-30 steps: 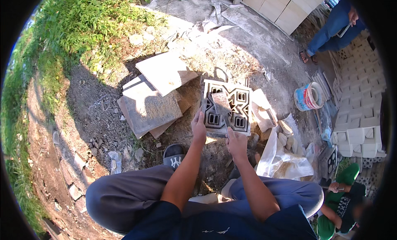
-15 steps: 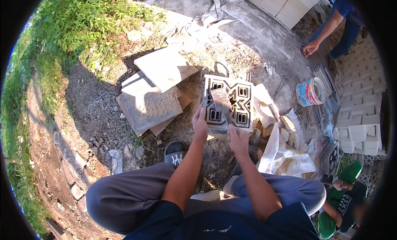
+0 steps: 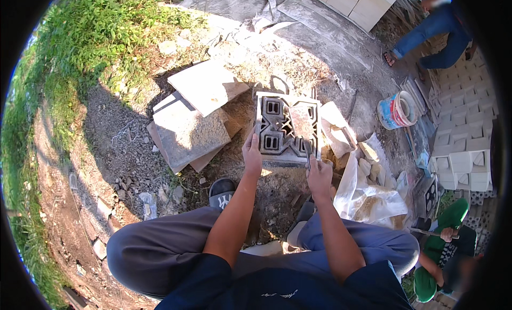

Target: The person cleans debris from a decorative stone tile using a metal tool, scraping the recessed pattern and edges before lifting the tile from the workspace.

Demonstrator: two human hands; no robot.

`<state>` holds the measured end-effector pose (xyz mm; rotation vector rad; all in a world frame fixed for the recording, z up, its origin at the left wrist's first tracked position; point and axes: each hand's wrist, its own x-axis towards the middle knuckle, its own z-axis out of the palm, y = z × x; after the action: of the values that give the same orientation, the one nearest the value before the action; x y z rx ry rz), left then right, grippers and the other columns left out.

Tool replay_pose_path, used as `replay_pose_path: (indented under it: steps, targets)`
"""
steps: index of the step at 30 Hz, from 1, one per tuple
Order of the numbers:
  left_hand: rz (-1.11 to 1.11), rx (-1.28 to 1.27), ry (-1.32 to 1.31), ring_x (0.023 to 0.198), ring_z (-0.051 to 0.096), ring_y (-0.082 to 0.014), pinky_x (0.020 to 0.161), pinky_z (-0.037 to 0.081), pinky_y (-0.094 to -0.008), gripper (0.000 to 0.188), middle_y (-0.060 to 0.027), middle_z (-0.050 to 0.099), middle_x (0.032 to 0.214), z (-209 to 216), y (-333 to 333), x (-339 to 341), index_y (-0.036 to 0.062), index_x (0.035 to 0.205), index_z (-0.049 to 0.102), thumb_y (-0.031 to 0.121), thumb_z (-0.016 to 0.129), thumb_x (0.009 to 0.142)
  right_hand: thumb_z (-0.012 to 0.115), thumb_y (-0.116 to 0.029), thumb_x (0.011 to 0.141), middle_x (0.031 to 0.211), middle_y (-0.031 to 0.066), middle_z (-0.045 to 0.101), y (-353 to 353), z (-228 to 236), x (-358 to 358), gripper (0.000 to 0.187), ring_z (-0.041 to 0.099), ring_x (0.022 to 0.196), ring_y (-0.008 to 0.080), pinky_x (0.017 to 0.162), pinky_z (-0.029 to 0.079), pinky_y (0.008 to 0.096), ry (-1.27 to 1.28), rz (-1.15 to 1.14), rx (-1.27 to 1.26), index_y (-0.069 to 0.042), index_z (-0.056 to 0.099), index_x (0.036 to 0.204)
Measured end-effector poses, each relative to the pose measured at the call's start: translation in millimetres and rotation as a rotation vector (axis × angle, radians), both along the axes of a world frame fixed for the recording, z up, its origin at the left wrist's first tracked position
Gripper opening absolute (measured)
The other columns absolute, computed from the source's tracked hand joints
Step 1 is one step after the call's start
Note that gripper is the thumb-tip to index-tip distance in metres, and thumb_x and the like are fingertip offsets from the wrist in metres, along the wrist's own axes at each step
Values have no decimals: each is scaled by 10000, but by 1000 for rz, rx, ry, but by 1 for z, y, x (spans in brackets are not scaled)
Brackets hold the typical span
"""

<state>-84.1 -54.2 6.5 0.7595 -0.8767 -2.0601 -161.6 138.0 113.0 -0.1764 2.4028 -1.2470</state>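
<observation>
A pale square ventilation block point(image 3: 275, 124) with a geometric pattern of dark slots lies on the ground before me. My left hand point(image 3: 253, 155) grips its left edge near the front corner, thumb along the side. In my right hand point(image 3: 319, 177), closed round the handle, is a trowel with a flat rectangular blade point(image 3: 302, 122). That blade lies over the right half of the block's pattern, and its dusty face hides some slots. Whether it touches the block all along its length cannot be seen.
Several flat slabs point(image 3: 193, 129) are stacked at the left. Right of the block lie broken pieces point(image 3: 338, 129) and a white plastic sack point(image 3: 368, 200). Farther right stands a paint bucket point(image 3: 396, 111). One person point(image 3: 445, 35) is at upper right, another point(image 3: 448, 251) at lower right.
The trowel blade has shifted from the block's upper middle to its right half, and my right hand has moved right with it. The person at upper right has changed posture.
</observation>
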Motion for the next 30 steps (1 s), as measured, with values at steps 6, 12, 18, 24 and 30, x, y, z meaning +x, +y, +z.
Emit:
replay_pose_path:
  steps: [6, 12, 18, 24, 30]
  targets:
    - [0, -682, -499, 1256, 522, -301, 1059, 408, -367, 415, -201, 527, 1373, 22, -3, 9, -21, 1426, 466, 149, 444, 1048, 583, -337, 973, 696, 233, 647, 40, -3, -17, 429, 642, 660, 414, 617, 469, 464, 431, -97, 181, 51, 683, 819]
    - [30, -1159, -825, 1350, 383, -464, 1110, 342, -544, 489, -248, 402, 1480, 51, 2, 8, 87, 1435, 464, 205, 566, 971, 602, -364, 958, 792, 213, 692, 86, -16, -26, 384, 668, 767, 416, 711, 496, 502, 388, -121, 419, -13, 733, 875]
    - [-45, -1383, -1019, 1396, 313, -469, 1136, 255, -600, 514, -230, 356, 1517, 63, -1, -4, 107, 1403, 497, 350, 582, 958, 655, -347, 925, 856, 221, 708, 108, -44, -32, 337, 671, 828, 429, 761, 512, 498, 336, -139, 498, -28, 754, 879]
    - [-364, -1439, -1209, 1534, 86, -356, 1197, 36, -634, 683, -90, 197, 1657, 85, 1, -36, 189, 1516, 425, 506, 581, 931, 714, -222, 885, 782, 152, 678, 100, -35, -66, 220, 674, 761, 317, 725, 511, 419, 366, -204, 221, -1, 720, 877]
    - [-486, -1461, -1380, 1532, 163, -303, 1188, 87, -649, 720, -33, 212, 1661, 99, -2, -57, 331, 1549, 359, 513, 577, 887, 646, -184, 919, 863, 154, 719, 76, -19, -153, 198, 707, 798, 262, 761, 528, 364, 502, -245, 92, -10, 732, 957]
